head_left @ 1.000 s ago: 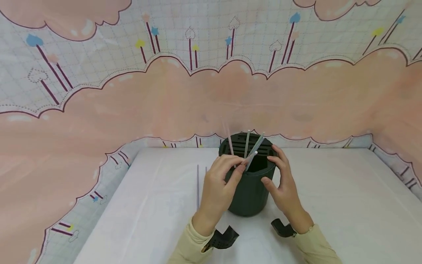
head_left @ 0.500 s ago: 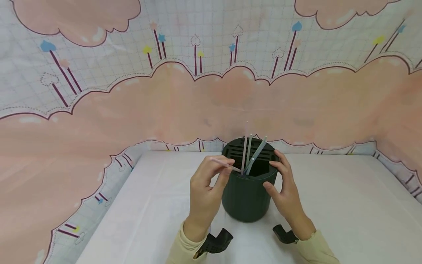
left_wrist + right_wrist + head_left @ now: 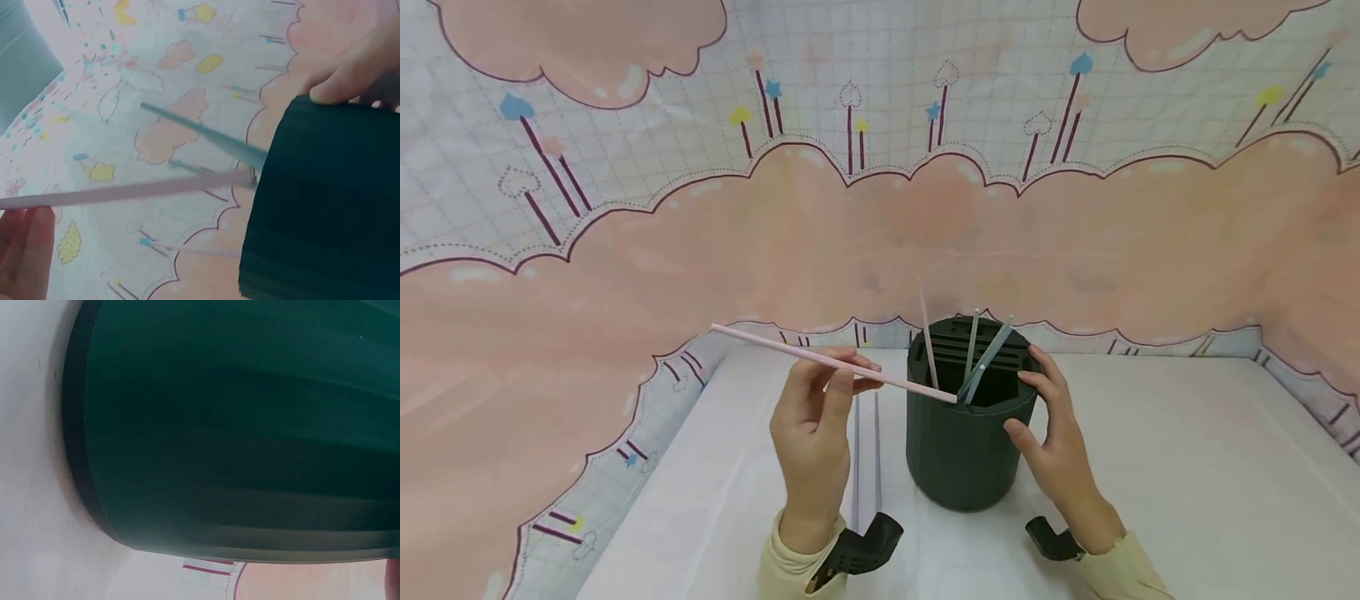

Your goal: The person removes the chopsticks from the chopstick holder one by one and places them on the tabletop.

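Note:
My left hand (image 3: 812, 442) pinches a long pink straw (image 3: 775, 345) between thumb and fingers, left of a dark green utensil holder (image 3: 966, 458). The straw slants down to the right, its lower tip right at the holder's front rim. Inside the open front part lean another pale pink straw (image 3: 928, 343), a light green straw (image 3: 972, 340) and pale blue straws (image 3: 996, 346). On the holder's right side, my right hand (image 3: 1063, 446) grips it, fingers at the rim and thumb on the outer wall. The right wrist view is mostly filled by the holder's ribbed wall (image 3: 237, 437).
Two thin purple straws (image 3: 877, 450) lie on the white tabletop (image 3: 1187, 467), partly behind my left hand and wrist. The holder's back half has a slotted top (image 3: 951, 337). A patterned cloth (image 3: 880, 242) hangs behind the table.
My left hand has moved left, away from the holder, and the pinched straw has turned to slant across the view. My right hand stays on the holder.

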Available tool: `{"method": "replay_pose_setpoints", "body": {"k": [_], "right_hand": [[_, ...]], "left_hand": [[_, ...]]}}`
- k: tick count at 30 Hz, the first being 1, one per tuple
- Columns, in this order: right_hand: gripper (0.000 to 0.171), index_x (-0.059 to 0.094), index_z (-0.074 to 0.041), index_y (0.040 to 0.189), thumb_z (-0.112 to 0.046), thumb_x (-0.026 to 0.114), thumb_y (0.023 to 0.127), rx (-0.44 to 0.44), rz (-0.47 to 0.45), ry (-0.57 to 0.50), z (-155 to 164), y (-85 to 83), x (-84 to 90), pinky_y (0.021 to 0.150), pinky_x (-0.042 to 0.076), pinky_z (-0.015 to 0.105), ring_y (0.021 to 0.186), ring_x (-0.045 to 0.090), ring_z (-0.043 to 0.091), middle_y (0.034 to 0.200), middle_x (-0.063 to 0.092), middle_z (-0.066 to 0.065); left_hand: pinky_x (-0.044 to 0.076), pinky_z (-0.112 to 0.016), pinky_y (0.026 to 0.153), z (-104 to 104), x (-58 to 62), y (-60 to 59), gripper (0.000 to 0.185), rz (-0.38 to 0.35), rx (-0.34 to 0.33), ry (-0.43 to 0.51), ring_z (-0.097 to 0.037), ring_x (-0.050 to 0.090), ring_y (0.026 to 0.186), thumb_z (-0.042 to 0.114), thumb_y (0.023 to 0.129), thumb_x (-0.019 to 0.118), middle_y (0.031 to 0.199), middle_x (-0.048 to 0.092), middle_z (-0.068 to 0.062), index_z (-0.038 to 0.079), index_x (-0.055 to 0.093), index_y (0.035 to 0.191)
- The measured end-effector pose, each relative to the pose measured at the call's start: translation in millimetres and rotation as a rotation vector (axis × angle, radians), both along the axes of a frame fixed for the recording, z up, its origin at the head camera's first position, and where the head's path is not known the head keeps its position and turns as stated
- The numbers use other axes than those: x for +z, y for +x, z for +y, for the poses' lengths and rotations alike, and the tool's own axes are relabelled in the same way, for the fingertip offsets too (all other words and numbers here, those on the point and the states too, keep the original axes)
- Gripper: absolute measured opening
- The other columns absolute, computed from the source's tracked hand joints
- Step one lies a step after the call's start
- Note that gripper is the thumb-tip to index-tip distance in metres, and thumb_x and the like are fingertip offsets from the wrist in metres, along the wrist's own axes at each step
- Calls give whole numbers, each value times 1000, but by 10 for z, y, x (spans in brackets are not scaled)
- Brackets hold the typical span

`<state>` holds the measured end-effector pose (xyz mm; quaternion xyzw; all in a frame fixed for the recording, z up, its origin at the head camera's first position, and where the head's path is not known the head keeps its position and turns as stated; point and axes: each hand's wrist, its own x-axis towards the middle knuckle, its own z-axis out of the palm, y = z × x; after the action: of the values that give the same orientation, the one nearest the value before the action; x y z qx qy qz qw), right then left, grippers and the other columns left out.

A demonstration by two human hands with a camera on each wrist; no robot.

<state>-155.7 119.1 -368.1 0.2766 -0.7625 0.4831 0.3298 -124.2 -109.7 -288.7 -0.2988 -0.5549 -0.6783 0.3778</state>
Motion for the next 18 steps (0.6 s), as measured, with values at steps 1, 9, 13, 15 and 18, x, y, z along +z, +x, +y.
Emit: {"method": "replay_pose_setpoints", "body": {"k": [1,9,13,15,18], "right_hand": [[56,40,6,122,-37,53,88,1,2,2,4,2,1,97,18,61,129,20,36,140,24,23],[57,39,7,122,-37,52,89,9,-3,16,5,-5,12,97,18,61,130,19,36,140,23,22],[57,39,7,122,-38,52,89,9,1,6,8,-9,17,98,17,60,130,19,35,140,24,23],[57,39,7,122,-38,53,88,9,2,3,10,-12,16,99,18,58,129,20,36,140,24,23],[58,39,7,122,-38,53,88,11,-3,3,13,-11,4,100,18,57,129,20,36,140,24,23]], "left_hand": [[51,-39,71,-14,6,5,16,-2,-1,12,-26,61,81,-8,88,47,91,57,-21,-13,50,103],[52,-36,64,-125,6,-16,17,-25,1,29,-25,61,73,-8,88,46,87,56,-19,-14,49,104],[52,-34,61,-157,-3,-58,18,-74,3,-16,-22,60,70,-9,87,47,85,56,-17,-12,52,104],[53,-34,60,-175,-21,-84,19,-104,6,-40,-21,60,70,-9,87,47,85,56,-17,-9,53,105],[53,-33,60,-198,-32,-98,20,-136,22,-69,-20,60,68,-9,87,48,83,57,-17,-5,56,105]]}}
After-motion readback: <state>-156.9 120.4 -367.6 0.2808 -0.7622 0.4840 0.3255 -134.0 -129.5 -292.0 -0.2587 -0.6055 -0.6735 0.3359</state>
